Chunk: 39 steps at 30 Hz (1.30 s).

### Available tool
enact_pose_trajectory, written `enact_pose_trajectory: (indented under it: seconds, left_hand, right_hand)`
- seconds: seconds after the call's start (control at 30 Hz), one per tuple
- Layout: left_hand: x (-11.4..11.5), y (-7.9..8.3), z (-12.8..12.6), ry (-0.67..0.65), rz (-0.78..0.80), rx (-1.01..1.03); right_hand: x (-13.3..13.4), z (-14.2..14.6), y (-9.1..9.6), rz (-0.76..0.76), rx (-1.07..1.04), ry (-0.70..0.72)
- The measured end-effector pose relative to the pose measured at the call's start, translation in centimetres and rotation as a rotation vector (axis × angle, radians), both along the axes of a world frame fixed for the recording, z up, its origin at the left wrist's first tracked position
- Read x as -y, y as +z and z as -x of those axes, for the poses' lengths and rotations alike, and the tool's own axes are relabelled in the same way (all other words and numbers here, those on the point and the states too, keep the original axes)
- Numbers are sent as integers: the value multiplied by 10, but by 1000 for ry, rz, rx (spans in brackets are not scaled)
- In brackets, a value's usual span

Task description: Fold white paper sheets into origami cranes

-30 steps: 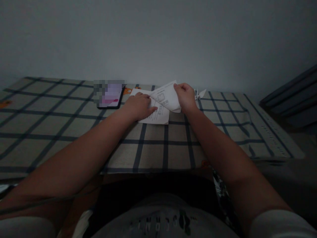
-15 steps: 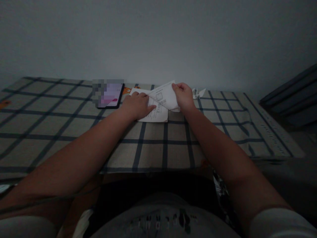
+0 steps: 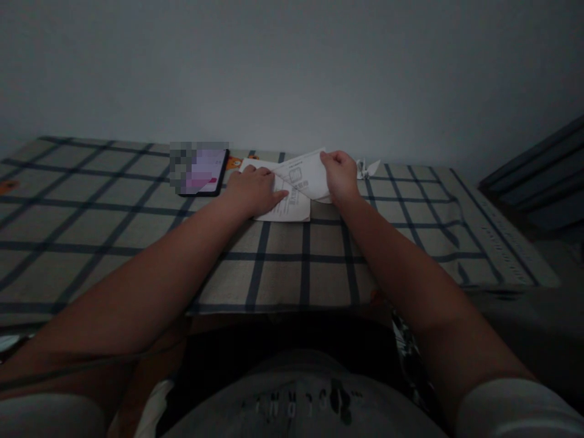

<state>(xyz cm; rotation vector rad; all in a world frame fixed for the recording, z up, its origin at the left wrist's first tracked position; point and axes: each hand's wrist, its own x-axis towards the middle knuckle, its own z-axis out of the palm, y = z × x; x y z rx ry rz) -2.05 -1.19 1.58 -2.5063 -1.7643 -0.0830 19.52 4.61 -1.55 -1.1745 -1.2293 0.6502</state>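
White printed paper (image 3: 292, 211), seemingly in more than one layer, lies on the checked cloth. My left hand (image 3: 252, 190) rests flat on its left part, palm down, fingers and thumb stretched out. From the right side my right hand (image 3: 342, 176) pinches the edge of a raised sheet (image 3: 310, 171) between thumb and fingers. This sheet slants up to the right across the lower paper, with lines of print and a boxed mark on it. Its left end narrows to a point near my left fingers. Just right of my right hand sits a small folded paper crane (image 3: 366, 169).
A tablet or phone with a lit screen (image 3: 205, 167), partly pixelated, lies left of the paper. The checked tablecloth (image 3: 283, 267) covers the table, which meets a plain wall (image 3: 292, 73). Dark slatted panels (image 3: 542, 164) stand at the right.
My right hand has shifted very slightly right with the raised sheet, which looks a bit flatter and more curved at its lower edge. My left hand stays in place on the paper.
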Motion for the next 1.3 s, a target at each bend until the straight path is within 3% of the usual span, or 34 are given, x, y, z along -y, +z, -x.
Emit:
enact_pose_trajectory:
  seconds: [0.4,0.6,0.87,1.03,1.2,1.3]
  left_hand:
    - [1,0,-1,5,18,18]
    - [0,0,-1,10,13,-2]
    - [0,-1,0,28,25,17]
    - [1,0,-1,26,13,15]
    - [4,0,-2,34,2,-11]
    - [6,2,-3,56,8,-20]
  right_hand:
    - [-7,-6,-3,48,-77,-92]
    - [-9,-9,-4,-29,28,-85]
    - [-10,-20,-1,-96,-1,-149]
    - [-7,-20,3,-73,-63,-92]
    - [-16,-33,-1,-140,-94,-235]
    - [-22,-40,-5,-174,-74,-210]
